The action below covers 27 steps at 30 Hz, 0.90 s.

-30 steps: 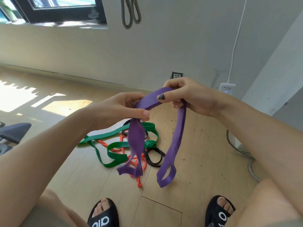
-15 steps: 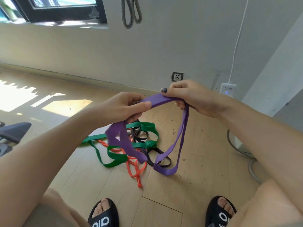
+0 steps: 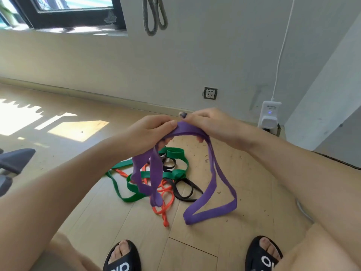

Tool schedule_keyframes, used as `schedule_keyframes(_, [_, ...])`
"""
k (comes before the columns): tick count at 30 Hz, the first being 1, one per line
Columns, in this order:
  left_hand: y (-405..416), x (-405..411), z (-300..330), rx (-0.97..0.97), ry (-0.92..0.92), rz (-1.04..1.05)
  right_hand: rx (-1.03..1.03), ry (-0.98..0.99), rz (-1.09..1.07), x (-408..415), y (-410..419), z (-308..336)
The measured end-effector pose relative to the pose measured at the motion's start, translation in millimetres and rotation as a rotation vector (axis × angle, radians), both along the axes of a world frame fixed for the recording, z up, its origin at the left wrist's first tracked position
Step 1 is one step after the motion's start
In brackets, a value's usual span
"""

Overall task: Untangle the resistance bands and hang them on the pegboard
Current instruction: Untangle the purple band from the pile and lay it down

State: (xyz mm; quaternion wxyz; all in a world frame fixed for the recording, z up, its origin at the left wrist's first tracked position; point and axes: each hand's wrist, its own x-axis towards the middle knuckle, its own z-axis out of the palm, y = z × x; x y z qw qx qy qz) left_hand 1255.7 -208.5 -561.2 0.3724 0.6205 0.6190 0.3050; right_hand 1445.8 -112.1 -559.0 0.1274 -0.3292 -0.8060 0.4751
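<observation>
- both hands up in front of the chest, pinching the purple band (image 3: 210, 184) at its top: left hand (image 3: 150, 132) and right hand (image 3: 211, 126) nearly touching, fingers curled around the strap
- purple band is off the floor, hanging in two parts: a twisted bunch under the left hand, a long open loop under the right. imo it's free of the pile but not straightened out yet
- rest of the pile sits on the wood floor (image 3: 254, 182) below the hands: green band (image 3: 136, 192), orange band (image 3: 166, 208), black band (image 3: 185, 190), all knotted together afaict
- gray band (image 3: 154, 16) already hangs on the wall up top; can't see what it hangs from, no pegboard in view tbh
- so roughly: maybe one hung, one in hand, three left to pull apart + hang
- wall outlet (image 3: 210, 93) and a white plug box (image 3: 270, 116) with a cable by the baseboard, nothing to do w/ the job
</observation>
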Motion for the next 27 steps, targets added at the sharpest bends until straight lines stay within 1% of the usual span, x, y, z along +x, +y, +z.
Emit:
schedule_keyframes(3, [0, 1, 3, -0.011, -0.005, -0.014, 0.006, 0.058, -0.018, -3, 2, 1])
schedule_keyframes(4, [-1, -1, 3, -0.038, -0.035, -0.013, 0.000, 0.091, -0.043, -2, 6, 3])
schedule_keyframes(7, [-3, -9, 3, -0.173, -0.231, -0.034, -0.013, 0.160, -0.130, 6, 18, 8])
schedule_keyframes(8, [-4, -10, 2, -0.173, -0.225, -0.034, -0.005, 0.154, -0.145, 9, 19, 10])
schedule_keyframes(11, [-2, -9, 1, -0.112, -0.070, 0.017, 0.079, 0.047, -0.150, 13, 18, 11])
schedule_keyframes(13, [-1, -8, 2, -0.087, -0.029, 0.030, 0.096, -0.015, -0.097, 9, 10, 13])
schedule_keyframes(16, [-1, 0, 4, -0.014, 0.016, 0.001, 0.094, -0.048, -0.008, -2, -5, 13])
schedule_keyframes(18, [-2, 5, 6, -0.009, 0.030, -0.005, 0.085, -0.008, 0.007, -6, -8, 9])
schedule_keyframes(21, [-6, 4, 8, -0.134, -0.039, -0.070, 0.025, 0.098, -0.053, -4, -2, 9])
schedule_keyframes(23, [-8, -3, 8, -0.177, -0.065, -0.132, -0.013, 0.134, -0.090, -1, 1, 9])
schedule_keyframes(24, [-8, -6, 6, -0.184, -0.049, -0.152, -0.033, 0.148, -0.100, 0, 2, 8])
schedule_keyframes(25, [-8, -6, 2, -0.182, 0.012, -0.160, -0.061, 0.170, -0.116, 0, 3, 8])
schedule_keyframes(27, [-7, -7, -13, -0.190, 0.193, -0.148, -0.130, 0.237, -0.160, 0, 5, 10])
